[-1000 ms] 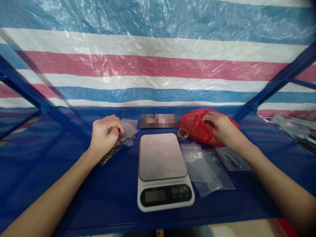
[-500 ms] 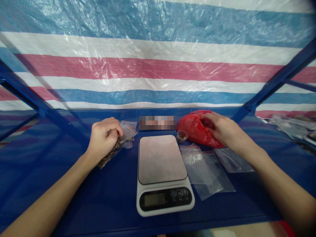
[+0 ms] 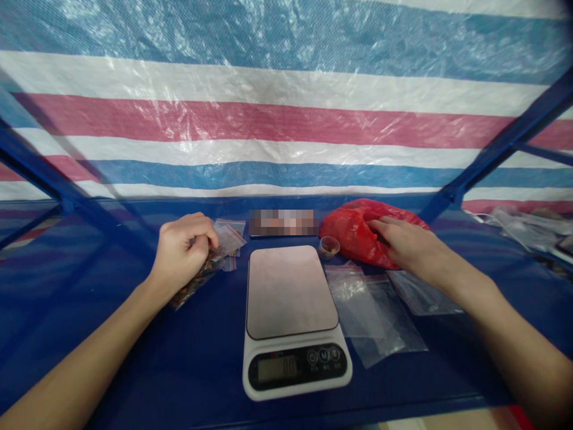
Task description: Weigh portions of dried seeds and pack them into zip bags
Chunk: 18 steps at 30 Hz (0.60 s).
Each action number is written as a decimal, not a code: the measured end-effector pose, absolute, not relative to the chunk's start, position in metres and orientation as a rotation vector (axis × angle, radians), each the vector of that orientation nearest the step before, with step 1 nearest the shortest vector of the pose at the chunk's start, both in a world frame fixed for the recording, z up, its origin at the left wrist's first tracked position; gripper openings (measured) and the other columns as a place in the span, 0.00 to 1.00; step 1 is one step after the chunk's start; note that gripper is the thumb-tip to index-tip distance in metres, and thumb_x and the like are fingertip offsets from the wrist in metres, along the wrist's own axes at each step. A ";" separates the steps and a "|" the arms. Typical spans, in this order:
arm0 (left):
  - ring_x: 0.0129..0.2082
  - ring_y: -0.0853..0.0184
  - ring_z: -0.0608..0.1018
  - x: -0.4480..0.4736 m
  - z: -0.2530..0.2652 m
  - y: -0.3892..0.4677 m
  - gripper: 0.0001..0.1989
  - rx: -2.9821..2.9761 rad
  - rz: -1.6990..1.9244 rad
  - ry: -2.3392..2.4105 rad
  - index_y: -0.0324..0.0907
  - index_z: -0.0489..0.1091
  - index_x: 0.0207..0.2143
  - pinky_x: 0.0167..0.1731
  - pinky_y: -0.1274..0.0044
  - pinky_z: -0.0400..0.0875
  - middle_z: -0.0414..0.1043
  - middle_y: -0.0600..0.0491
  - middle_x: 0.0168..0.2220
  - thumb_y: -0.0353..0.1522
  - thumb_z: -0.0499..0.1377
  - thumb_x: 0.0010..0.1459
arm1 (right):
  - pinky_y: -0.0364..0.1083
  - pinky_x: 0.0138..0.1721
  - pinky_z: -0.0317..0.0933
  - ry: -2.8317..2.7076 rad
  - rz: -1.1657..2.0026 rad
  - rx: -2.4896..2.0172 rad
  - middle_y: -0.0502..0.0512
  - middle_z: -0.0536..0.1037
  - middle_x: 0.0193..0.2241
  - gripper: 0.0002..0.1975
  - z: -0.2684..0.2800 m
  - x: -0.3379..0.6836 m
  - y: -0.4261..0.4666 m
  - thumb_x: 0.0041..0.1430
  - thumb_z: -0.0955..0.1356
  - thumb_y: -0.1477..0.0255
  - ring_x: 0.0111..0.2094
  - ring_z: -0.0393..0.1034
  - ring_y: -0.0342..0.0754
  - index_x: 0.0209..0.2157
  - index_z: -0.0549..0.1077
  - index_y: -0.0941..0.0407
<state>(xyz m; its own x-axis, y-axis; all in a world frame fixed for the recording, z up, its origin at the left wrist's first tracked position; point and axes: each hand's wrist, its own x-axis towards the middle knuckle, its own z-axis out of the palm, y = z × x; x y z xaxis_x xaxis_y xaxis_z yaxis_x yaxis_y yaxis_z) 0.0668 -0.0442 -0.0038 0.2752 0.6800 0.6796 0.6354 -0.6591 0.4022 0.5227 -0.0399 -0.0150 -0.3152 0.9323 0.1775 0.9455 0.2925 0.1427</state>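
My left hand is curled closed over a pile of small zip bags with brownish contents, left of the kitchen scale. Whatever its fingers hold, if anything, is hidden. My right hand reaches into the mouth of a red plastic bag, its fingertips out of sight inside. Between my hands stands a white digital scale with a bare plate; its display seems to read 0.0. A small clear cup with a little brown matter in it sits beside the red bag.
Flat, clear zip bags lie right of the scale. Behind the scale is a blurred-out box-like item. Blue metal posts flank the blue shelf, with a striped tarp behind. More plastic bags lie at far right.
My right hand has shifted slightly lower and deeper at the red bag's opening. My left hand stays closed over the small bags. The view has moved a little.
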 end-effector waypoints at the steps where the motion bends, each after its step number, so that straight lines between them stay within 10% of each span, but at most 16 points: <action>1: 0.24 0.67 0.74 0.066 -0.004 -0.044 0.17 2.475 1.355 1.273 0.44 0.71 0.18 0.30 0.74 0.67 0.73 0.56 0.21 0.18 0.50 0.49 | 0.60 0.61 0.72 -2.492 -0.340 -1.781 0.72 0.79 0.62 0.26 -0.017 0.524 -0.039 0.66 0.63 0.81 0.60 0.78 0.65 0.62 0.77 0.61; 11: 0.24 0.67 0.75 0.064 -0.006 -0.042 0.17 2.479 1.385 1.260 0.44 0.71 0.19 0.30 0.74 0.67 0.73 0.57 0.21 0.17 0.50 0.48 | 0.60 0.62 0.71 -2.539 -0.267 -1.632 0.73 0.76 0.64 0.30 -0.027 0.530 -0.025 0.60 0.63 0.85 0.62 0.76 0.65 0.64 0.75 0.63; 18: 0.24 0.66 0.75 0.065 -0.005 -0.043 0.17 2.464 1.381 1.255 0.45 0.71 0.19 0.31 0.73 0.67 0.73 0.57 0.21 0.18 0.50 0.49 | 0.52 0.55 0.73 -2.486 -0.061 -1.446 0.64 0.86 0.51 0.23 -0.015 0.522 -0.020 0.54 0.65 0.85 0.51 0.83 0.58 0.47 0.83 0.56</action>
<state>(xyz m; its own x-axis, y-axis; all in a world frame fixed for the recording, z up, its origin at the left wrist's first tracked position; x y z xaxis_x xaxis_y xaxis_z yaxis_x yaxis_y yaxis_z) 0.0651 -0.0427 -0.0047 0.2719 0.6695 0.6912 0.6243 -0.6694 0.4027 0.5220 -0.0202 -0.0145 -0.4682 0.8483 0.2472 0.8594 0.5023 -0.0958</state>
